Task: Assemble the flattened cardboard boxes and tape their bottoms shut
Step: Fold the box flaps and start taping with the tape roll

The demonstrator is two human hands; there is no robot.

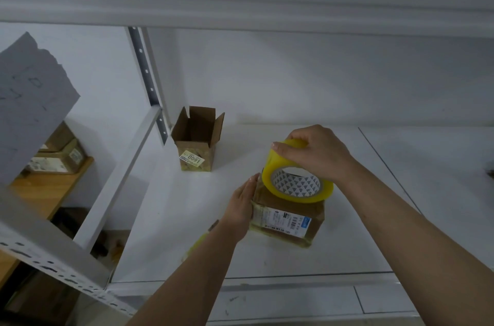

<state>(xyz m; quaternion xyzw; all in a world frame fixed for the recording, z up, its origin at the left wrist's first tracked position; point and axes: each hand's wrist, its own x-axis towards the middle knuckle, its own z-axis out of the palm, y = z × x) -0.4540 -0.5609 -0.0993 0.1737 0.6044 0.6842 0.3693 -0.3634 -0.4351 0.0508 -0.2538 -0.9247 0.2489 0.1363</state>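
Note:
A small cardboard box (290, 221) with a printed shipping label stands on the white shelf (171, 218), its closed side up. My left hand (244, 201) lies flat against its left side, fingers straight. My right hand (314, 153) grips a yellow roll of packing tape (296, 178) at its upper rim and holds it tilted over the top of the box. A second small box (197, 138) stands upright further back on the left, its flaps open and a yellow sticker on its front.
A grey slotted shelf upright (148, 77) rises behind the open box. On the left a wooden shelf (45, 186) holds several taped parcels. A grey sheet (29, 101) hangs at the far left. A yellowish scrap (197, 243) lies by my left forearm.

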